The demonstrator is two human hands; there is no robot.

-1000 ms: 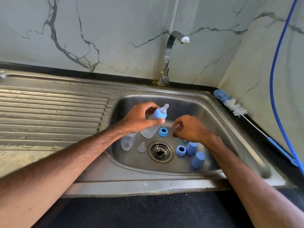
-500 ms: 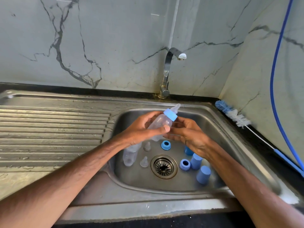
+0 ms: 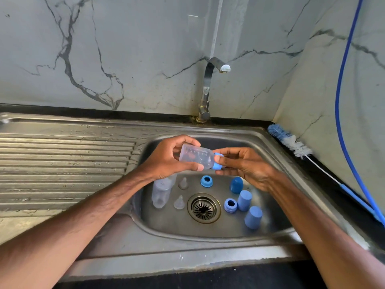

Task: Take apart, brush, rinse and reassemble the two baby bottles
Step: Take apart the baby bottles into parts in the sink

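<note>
Now, above the drain [image 3: 203, 207], your left fingers [image 3: 184, 141] are gripping the bottle [image 3: 195, 156], right fingers [image 3: 228, 152] pinching its collar [image 3: 216, 164]; twist squarely.

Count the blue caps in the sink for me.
3, all right of the drain: a darker cap farthest back, a middle cap beside a blue ring, a front cap. The right hand may hide more.

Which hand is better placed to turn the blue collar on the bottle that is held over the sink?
The right hand: its fingers pinch the blue collar on the clear bottle. The left hand is wrapped round the bottle's body, so it likely serves best to hold it steady.
</note>
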